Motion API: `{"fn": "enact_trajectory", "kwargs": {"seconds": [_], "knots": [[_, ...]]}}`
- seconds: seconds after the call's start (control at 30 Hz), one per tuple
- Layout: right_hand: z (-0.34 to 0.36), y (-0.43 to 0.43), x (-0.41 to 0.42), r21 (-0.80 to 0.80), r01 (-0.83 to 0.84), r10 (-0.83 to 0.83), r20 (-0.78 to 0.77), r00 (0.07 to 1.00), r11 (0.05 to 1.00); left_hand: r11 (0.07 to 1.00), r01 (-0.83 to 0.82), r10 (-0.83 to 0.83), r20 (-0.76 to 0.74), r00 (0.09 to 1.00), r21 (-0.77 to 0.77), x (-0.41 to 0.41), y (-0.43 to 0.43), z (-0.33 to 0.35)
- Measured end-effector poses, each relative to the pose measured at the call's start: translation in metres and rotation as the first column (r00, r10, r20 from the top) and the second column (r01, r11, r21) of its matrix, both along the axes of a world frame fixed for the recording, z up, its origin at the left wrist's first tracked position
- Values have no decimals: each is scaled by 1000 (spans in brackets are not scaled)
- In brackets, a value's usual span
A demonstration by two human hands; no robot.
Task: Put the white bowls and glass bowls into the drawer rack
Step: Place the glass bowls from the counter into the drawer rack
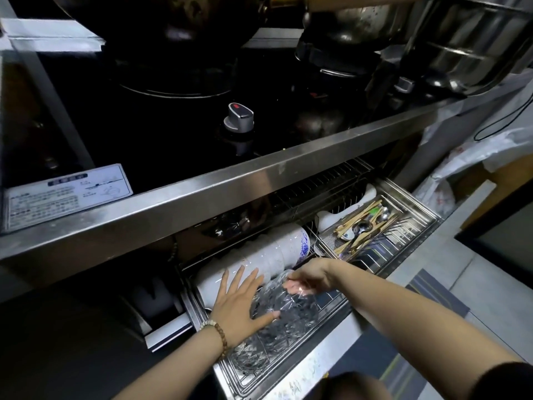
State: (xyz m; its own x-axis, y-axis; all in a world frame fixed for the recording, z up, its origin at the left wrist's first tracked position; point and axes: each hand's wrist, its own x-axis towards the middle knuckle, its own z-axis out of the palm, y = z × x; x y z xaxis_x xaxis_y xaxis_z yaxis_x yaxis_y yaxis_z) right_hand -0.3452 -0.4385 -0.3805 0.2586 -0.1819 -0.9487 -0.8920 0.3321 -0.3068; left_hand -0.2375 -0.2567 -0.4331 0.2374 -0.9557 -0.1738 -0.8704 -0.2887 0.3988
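Note:
A pulled-out steel drawer rack sits below the stove. Several white bowls stand on edge in a row at its back left, the last one with a blue pattern. In front of them several cut-glass bowls stand on edge in the rack. My left hand lies flat with spread fingers against the glass bowls and the white row. My right hand reaches in from the right and pinches the rim of the rearmost glass bowl.
A cutlery tray with chopsticks and spoons fills the rack's right side, white spoons behind it. The steel counter edge overhangs the drawer. Above are the black stove, a knob and pots. Floor tiles and plastic bags lie to the right.

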Motion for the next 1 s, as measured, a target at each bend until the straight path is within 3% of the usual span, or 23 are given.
{"fn": "enact_trajectory", "kwargs": {"seconds": [0.33,0.5,0.67,0.8,1.0], "knots": [[7,7,-2,-53,-141,143,30,989,989,1000,9,-9,-2,1000,24,0,0,2],[18,15,-1,-274,-201,209,-1,978,940,999,-5,8,-61,998,43,-1,1,16],[53,21,-6,-572,-110,225,135,965,813,999,-42,44,-165,985,18,0,2,48],[105,37,-13,-663,118,185,369,911,740,990,-79,54,-203,978,-116,2,5,89],[194,85,-20,-720,323,311,597,739,615,934,-63,-2,-182,983,-351,5,25,169]]}}
